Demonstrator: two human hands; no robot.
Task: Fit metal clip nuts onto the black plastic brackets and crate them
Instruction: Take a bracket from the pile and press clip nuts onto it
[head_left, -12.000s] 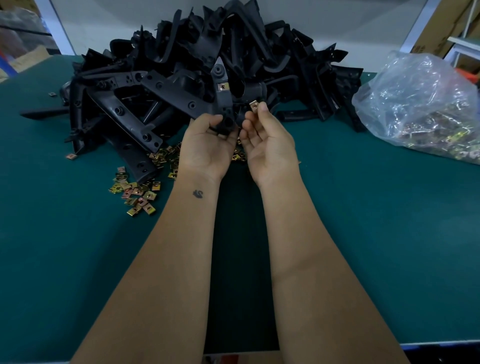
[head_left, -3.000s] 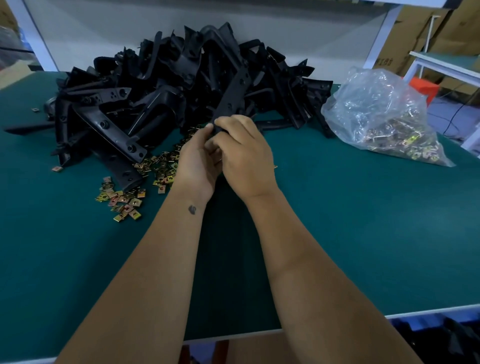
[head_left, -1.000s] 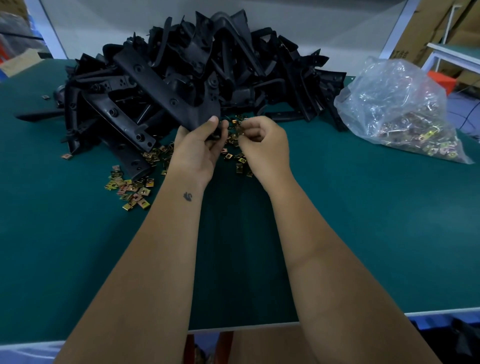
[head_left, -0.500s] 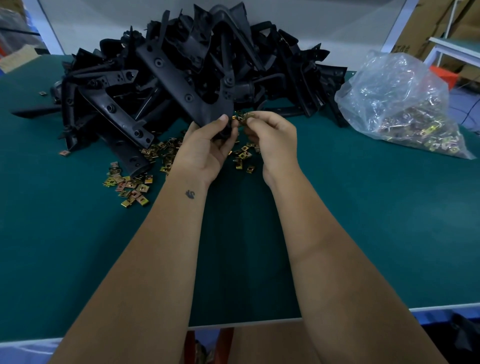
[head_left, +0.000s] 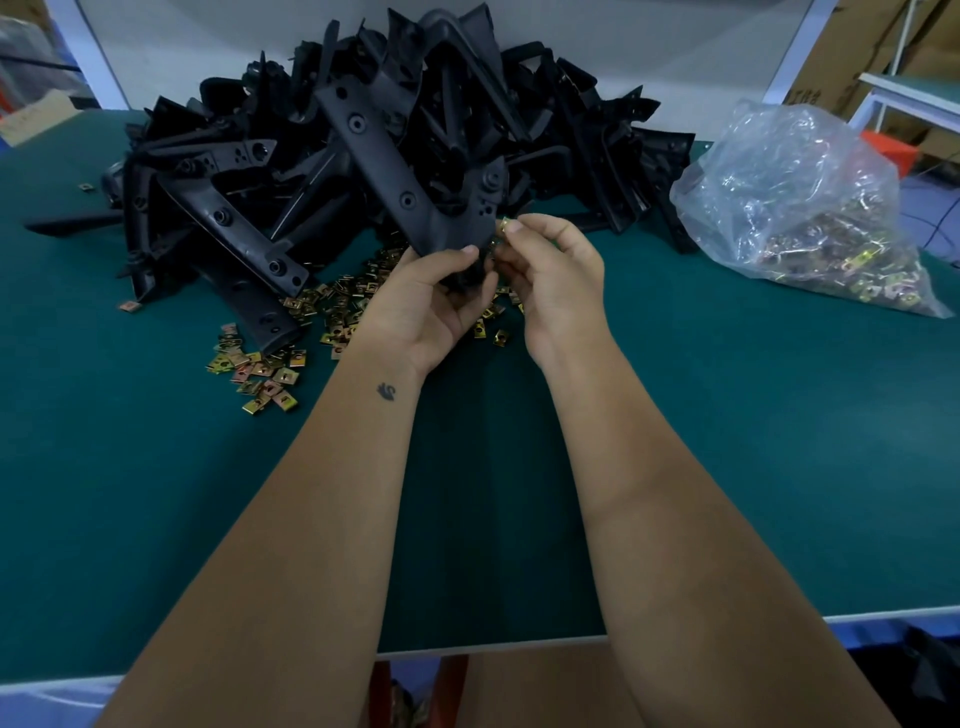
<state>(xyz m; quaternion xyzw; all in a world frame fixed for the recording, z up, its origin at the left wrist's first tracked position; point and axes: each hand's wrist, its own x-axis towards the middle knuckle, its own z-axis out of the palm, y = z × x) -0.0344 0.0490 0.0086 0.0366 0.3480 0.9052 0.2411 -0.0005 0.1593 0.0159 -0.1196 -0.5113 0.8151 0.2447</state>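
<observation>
My left hand (head_left: 434, 301) grips the near end of a black plastic bracket (head_left: 400, 176) and holds it tilted up above the green table. Right beside that end, my right hand (head_left: 553, 275) pinches a small brass-coloured clip nut (head_left: 505, 225) between thumb and fingertips, touching the bracket's right edge. A big heap of black brackets (head_left: 249, 208) lies behind my hands. Loose clip nuts (head_left: 270, 374) are scattered on the table under and to the left of my hands.
A clear plastic bag of clip nuts (head_left: 810, 218) lies at the right of the green table (head_left: 727, 467). Cardboard boxes and a white-framed bench stand beyond the table at the far right. The table's white front edge runs close to my body.
My left hand has raised and turned the bracket more upright. My right hand has lifted a clip nut from the scatter to the bracket's right edge.
</observation>
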